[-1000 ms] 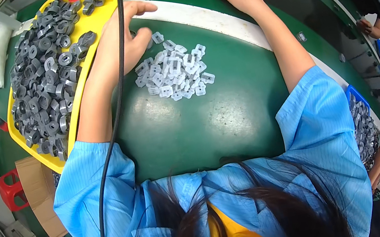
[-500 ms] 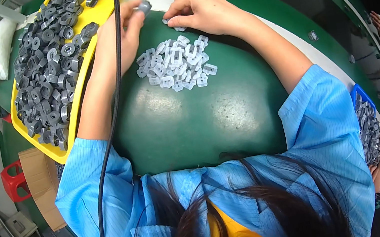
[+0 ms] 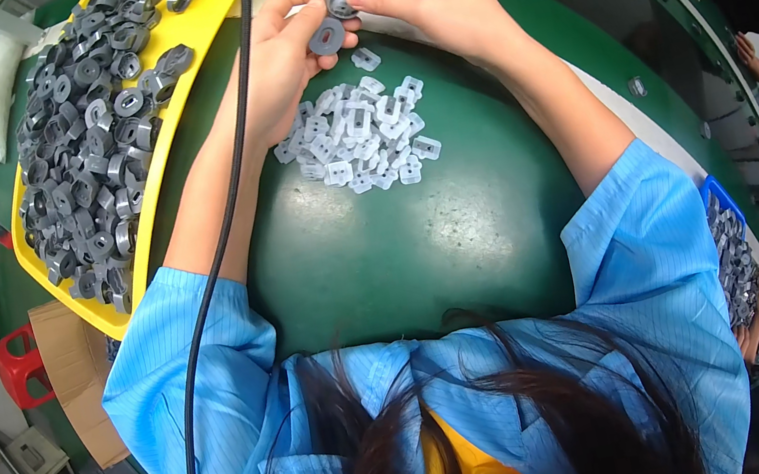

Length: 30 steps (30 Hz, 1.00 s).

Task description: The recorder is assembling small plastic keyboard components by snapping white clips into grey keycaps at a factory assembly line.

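Note:
At the far side of the table both hands meet over grey plastic parts. My left hand [image 3: 287, 55] is closed around a grey oval ring [image 3: 327, 37], its slotted face toward me. A second grey ring [image 3: 338, 3] sits just beyond it, between the two hands. My right hand [image 3: 435, 4] pinches that second ring by its right edge with thumb and forefinger; whether a clear piece is also in the pinch, I cannot tell. Nearer me lies a heap of translucent plastic pieces [image 3: 359, 134], with one loose clear piece [image 3: 365, 59] just beyond the heap.
A yellow tray [image 3: 209, 18] full of grey rings stands to the left. A black cable [image 3: 234, 161] hangs across my left forearm. Beyond the pale table edge runs a green conveyor [image 3: 552, 3]. A blue bin [image 3: 720, 195] of grey parts and other people's hands are at right.
My right hand has left the tabletop beyond the clear pieces and risen to meet my left hand. My left hand has shifted right, and two grey rings now show at its fingers.

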Available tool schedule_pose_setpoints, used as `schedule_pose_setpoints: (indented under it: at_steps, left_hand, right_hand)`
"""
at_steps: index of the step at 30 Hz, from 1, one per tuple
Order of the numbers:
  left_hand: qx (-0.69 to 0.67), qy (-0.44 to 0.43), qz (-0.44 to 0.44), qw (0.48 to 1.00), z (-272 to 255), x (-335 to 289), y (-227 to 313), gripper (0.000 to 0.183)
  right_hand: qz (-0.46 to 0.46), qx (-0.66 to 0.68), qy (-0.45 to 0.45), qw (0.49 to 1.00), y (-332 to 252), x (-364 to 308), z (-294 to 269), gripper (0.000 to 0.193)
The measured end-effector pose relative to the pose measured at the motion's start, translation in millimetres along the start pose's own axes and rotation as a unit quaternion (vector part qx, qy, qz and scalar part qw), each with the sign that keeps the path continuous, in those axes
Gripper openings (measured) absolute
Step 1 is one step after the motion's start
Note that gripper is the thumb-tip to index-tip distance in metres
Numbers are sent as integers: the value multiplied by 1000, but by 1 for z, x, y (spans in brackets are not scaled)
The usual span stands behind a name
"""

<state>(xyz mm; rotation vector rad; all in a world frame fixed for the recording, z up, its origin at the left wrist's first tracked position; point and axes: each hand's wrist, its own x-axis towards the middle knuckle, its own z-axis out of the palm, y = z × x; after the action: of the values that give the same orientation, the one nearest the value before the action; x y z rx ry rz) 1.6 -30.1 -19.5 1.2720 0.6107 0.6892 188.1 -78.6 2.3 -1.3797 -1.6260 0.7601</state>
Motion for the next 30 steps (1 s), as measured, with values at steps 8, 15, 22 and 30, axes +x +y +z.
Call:
schedule_pose_setpoints:
  at_steps: [8,15,22,30]
  left_hand:
    - [80,18,24,996,9,-6,5,22]
    - [80,23,-6,996,14,-8,10,24]
    - [188,45,79,978,14,-13,10,37]
    - [421,94,215,876,19,-14,5,26]
  right_hand:
    - [60,100,-32,993,-4,-2,-8,22]
    - [131,187,-112,967,-12,-6,-20,23]
    - [-43,-78,67,994,-12,-4,-3,24]
    - [-335,-231,127,905,-16,-16,14,24]
